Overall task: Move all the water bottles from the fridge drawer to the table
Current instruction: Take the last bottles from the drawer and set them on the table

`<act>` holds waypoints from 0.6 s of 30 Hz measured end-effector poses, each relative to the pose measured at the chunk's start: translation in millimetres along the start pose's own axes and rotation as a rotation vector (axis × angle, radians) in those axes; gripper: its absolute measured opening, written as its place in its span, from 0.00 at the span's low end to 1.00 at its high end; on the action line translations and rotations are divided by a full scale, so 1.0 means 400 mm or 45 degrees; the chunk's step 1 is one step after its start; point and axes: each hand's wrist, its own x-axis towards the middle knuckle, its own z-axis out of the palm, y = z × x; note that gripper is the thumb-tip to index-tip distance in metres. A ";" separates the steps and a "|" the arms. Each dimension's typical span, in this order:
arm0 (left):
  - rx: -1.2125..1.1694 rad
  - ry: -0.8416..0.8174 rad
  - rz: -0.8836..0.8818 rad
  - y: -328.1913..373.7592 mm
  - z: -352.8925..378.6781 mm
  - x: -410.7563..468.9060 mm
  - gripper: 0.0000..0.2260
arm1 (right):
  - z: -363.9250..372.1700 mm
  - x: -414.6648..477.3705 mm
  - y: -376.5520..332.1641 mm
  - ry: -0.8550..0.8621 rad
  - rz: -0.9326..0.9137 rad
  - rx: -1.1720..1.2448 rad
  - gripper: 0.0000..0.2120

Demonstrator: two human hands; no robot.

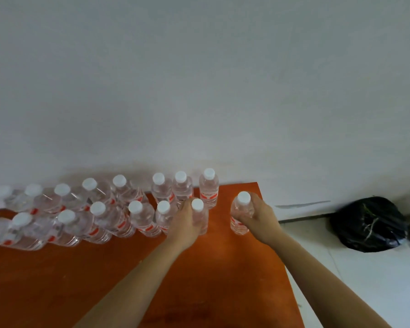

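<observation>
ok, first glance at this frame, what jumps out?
Two rows of white-capped water bottles stand along the far edge of the orange table, against the wall. At their right end the left hand grips a bottle and the right hand a second bottle, both upright. A black bag sits on the floor to the right.

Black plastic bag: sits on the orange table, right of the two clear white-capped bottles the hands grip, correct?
No. The head view shows the black plastic bag on the pale floor beside the orange table, right of the left bottle in the left hand and the right bottle in the right hand.
</observation>
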 end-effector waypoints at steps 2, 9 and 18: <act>0.004 -0.051 0.015 -0.012 -0.009 0.005 0.21 | 0.024 0.040 -0.019 -0.079 -0.065 -0.029 0.23; 0.022 -0.040 0.003 -0.031 0.005 -0.006 0.23 | 0.082 0.090 -0.020 -0.359 -0.206 -0.116 0.28; 0.013 0.011 -0.040 -0.004 0.003 -0.028 0.25 | 0.056 0.048 -0.065 -0.429 -0.241 -0.152 0.37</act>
